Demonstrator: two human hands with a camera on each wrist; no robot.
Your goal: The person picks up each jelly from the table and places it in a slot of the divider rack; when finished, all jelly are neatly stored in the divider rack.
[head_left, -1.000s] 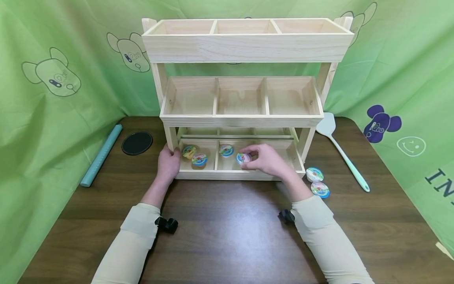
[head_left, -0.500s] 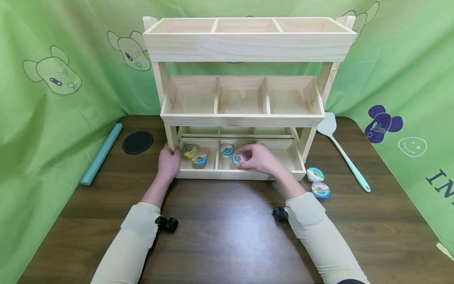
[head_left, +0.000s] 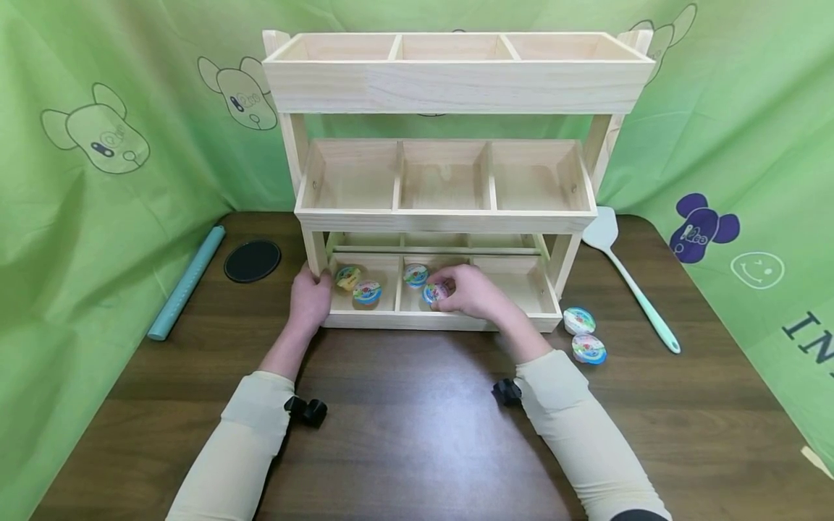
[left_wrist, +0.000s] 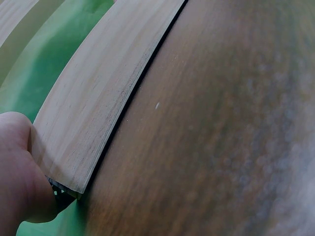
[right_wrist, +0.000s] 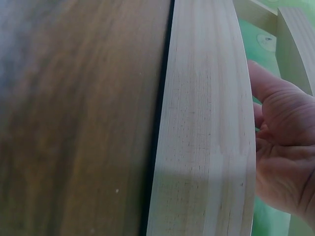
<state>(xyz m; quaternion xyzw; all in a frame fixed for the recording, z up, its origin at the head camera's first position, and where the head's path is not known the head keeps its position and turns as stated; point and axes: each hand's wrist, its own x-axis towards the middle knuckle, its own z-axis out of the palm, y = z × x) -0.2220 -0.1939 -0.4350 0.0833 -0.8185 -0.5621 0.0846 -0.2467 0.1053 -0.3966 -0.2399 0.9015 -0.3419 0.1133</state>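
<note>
In the head view, my right hand (head_left: 472, 293) pinches a jelly cup (head_left: 434, 292) with a printed lid and blue rim, low in the middle compartment of the bottom shelf. Another jelly cup (head_left: 415, 275) sits just behind it, near the divider. My left hand (head_left: 309, 298) grips the left end of the wooden shelf rack (head_left: 417, 320); in the left wrist view, the thumb lies against the end of the front board (left_wrist: 103, 93). The front board (right_wrist: 202, 123) hides the cup and fingertips in the right wrist view. The left compartment holds a yellow jelly cup (head_left: 348, 276) and a blue-rimmed jelly cup (head_left: 367, 292).
Right of the rack, two jelly cups (head_left: 578, 320) stand on the brown table (head_left: 417, 434). A pale spatula (head_left: 632, 278) lies behind them. On the left are a black disc (head_left: 253, 261) and a blue-green tube (head_left: 187, 284). Green cloth (head_left: 130, 217) surrounds the table.
My right hand has moved a little to the left within the middle compartment, bringing the pinched jelly cup nearer the other cup. My left hand keeps its place on the rack.
</note>
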